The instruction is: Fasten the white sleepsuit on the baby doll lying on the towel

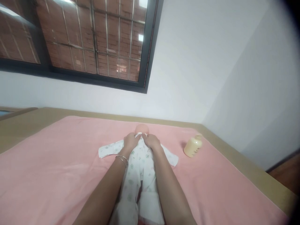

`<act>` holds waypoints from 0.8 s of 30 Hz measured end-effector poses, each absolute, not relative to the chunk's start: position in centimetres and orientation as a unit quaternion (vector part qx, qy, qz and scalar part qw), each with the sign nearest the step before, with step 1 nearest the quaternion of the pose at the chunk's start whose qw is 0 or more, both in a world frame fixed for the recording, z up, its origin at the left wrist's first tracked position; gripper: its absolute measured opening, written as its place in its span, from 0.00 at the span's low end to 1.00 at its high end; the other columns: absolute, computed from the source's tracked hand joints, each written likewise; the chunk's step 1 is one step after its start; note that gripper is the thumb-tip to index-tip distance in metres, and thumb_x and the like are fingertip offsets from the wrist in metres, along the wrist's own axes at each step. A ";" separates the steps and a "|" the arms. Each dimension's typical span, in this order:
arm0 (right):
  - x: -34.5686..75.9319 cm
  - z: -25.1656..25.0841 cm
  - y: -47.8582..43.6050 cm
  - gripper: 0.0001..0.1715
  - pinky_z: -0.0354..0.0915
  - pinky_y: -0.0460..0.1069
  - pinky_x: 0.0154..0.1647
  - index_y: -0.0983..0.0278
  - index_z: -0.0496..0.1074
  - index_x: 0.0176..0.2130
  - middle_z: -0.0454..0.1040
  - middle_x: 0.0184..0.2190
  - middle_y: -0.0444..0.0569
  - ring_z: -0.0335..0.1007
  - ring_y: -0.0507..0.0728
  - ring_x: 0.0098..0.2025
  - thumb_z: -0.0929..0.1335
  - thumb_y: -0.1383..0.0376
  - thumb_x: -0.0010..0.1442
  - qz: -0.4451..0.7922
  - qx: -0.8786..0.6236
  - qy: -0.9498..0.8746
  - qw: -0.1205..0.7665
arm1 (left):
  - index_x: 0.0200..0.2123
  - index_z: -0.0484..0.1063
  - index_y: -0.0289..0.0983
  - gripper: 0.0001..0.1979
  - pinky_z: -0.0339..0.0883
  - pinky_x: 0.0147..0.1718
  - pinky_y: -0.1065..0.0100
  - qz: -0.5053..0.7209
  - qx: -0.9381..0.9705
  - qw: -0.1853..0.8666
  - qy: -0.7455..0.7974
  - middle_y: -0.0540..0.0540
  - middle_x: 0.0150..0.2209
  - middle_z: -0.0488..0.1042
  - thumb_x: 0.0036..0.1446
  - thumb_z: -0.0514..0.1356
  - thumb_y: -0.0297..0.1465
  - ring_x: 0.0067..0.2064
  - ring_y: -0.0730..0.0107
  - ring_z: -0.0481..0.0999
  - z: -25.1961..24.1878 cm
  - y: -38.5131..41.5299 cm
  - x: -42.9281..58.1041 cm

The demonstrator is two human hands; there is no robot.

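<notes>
A baby doll lies on the pink blanket, its rounded head [142,128] pointing away from me. White printed baby clothes [138,159] cover its body, with sleeves spread to both sides and legs stretched toward me. At the collar, my left hand [131,140] pinches the cloth between thumb and fingers. My right hand [152,140] grips the other side of the same collar, close beside the left. The thumbs nearly meet just below the doll's head. My forearms hide parts of the sleeves and trunk.
A pale yellow pump bottle [193,146] stands upright to the right of the doll. The pink blanket [70,150] spreads over a tan surface [222,143] whose edge shows at the back and right. Behind rise a white wall [182,62] and a dark-framed barred window [93,40].
</notes>
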State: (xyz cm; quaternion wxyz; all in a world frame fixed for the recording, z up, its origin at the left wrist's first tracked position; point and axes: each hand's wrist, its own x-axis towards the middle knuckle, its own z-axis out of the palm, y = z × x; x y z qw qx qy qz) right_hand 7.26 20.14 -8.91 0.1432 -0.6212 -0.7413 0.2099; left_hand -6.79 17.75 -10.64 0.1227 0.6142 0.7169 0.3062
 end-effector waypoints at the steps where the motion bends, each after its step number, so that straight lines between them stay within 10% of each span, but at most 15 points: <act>1: 7.1 -8.8 20.1 0.42 0.58 0.56 0.49 0.66 0.70 0.49 0.70 0.48 0.59 0.64 0.64 0.51 0.48 0.41 0.60 0.203 -0.617 -0.745 0.154 | 0.35 0.74 0.40 0.26 0.58 0.42 0.66 0.307 0.613 0.128 0.716 0.43 0.39 0.77 0.57 0.45 0.50 0.42 0.60 0.74 -10.6 17.7 -6.8; 24: 7.1 -10.3 20.8 0.39 0.57 0.58 0.51 0.65 0.70 0.48 0.70 0.48 0.58 0.64 0.65 0.51 0.50 0.42 0.59 0.207 -0.655 -0.709 0.159 | 0.41 0.73 0.38 0.29 0.58 0.44 0.62 0.243 0.594 0.135 0.755 0.40 0.45 0.75 0.54 0.42 0.52 0.48 0.54 0.71 -10.8 18.3 -6.6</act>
